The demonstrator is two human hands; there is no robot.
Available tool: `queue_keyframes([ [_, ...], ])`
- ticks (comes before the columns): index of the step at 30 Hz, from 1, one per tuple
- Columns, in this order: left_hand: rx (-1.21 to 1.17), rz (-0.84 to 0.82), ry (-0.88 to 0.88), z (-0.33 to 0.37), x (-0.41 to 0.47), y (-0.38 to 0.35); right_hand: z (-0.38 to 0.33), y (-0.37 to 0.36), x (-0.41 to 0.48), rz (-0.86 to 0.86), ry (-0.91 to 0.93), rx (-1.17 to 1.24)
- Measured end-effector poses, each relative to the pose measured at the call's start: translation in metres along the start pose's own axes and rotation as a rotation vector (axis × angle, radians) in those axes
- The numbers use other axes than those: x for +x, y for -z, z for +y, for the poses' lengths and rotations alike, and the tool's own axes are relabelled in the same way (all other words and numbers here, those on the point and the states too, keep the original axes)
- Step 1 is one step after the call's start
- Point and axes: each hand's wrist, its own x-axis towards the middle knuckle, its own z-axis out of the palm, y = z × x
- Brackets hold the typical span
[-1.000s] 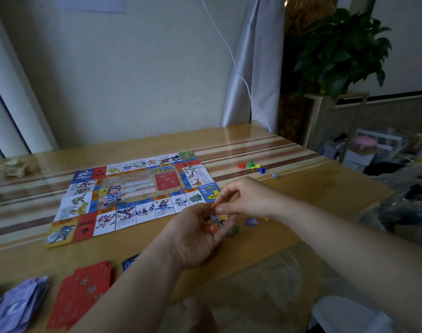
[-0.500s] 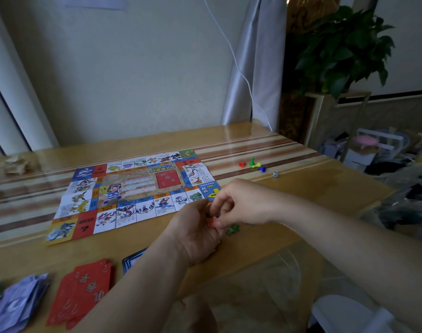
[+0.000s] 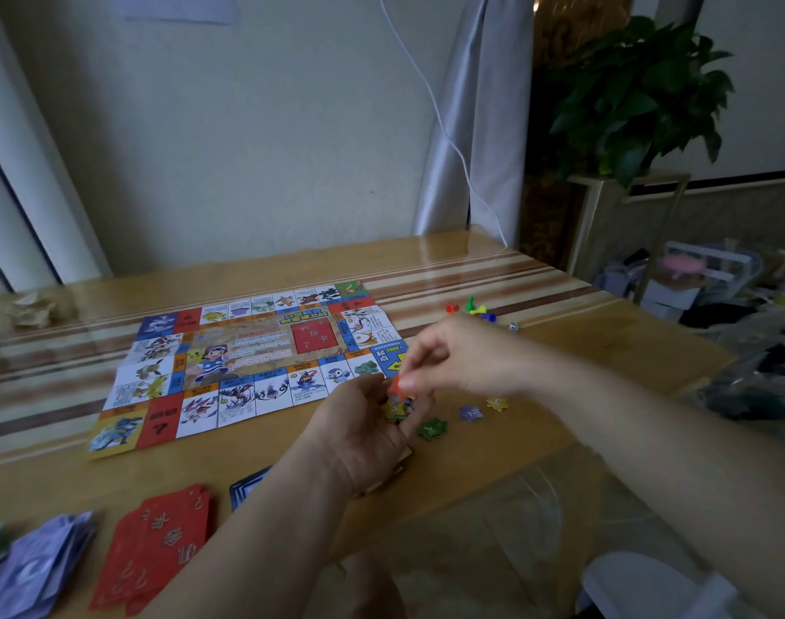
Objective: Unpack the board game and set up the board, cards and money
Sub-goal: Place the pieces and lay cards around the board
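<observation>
Tokens (image 3: 433, 428) look thin, light, slippery: left hand (image 3: 363, 433) cups the stack (image 3: 397, 408), right hand (image 3: 462, 355) pinches a red one (image 3: 395, 386) edgewise.

Right grip (image 3: 462, 355) pinching red token (image 3: 396, 387), left grip (image 3: 359, 435) cupping tokens (image 3: 398, 408), board (image 3: 247, 350) behind

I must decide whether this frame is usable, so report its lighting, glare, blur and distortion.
Head view: dim, with muted colours; pale glare streaks the glossy table near its far edge; the right hand, pinching a red token, is motion-smeared; the left hand and its star tokens are soft; wide-angle distortion slants the white column at left; the board is fairly sharp.
</observation>
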Motion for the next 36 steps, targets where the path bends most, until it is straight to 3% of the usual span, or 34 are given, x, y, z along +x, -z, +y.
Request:
queue_keyframes([
  [3, -0.006, 0.010, 0.000, 0.001, 0.001, -0.001, 0.016, 0.033, -0.001, 0.167, -0.060, 0.115],
  [6, 0.023, -0.009, 0.013, 0.000, 0.004, -0.002, 0.054, 0.054, -0.006, 0.286, -0.192, -0.033],
  [13, 0.072, 0.031, 0.003, -0.010, 0.012, -0.011, 0.119, 0.056, -0.026, 0.294, -0.440, -0.111],
  [19, 0.079, 0.032, 0.002, -0.012, 0.012, -0.013, 0.125, 0.045, -0.025, 0.244, -0.420, -0.160],
  [26, 0.116, -0.032, 0.045, -0.011, 0.009, -0.007, 0.105, 0.034, -0.019, 0.468, -0.199, -0.175],
  [29, 0.115, -0.056, 0.041, -0.013, 0.010, -0.006, 0.068, 0.024, -0.013, 0.308, -0.011, -0.133],
  [32, 0.136, -0.089, 0.026, -0.013, 0.007, -0.007, 0.043, 0.012, -0.009, 0.092, 0.053, -0.214],
  [36, 0.170, -0.101, 0.019, -0.013, 0.000, -0.009, 0.036, 0.012, -0.009, 0.054, 0.018, -0.193],
])
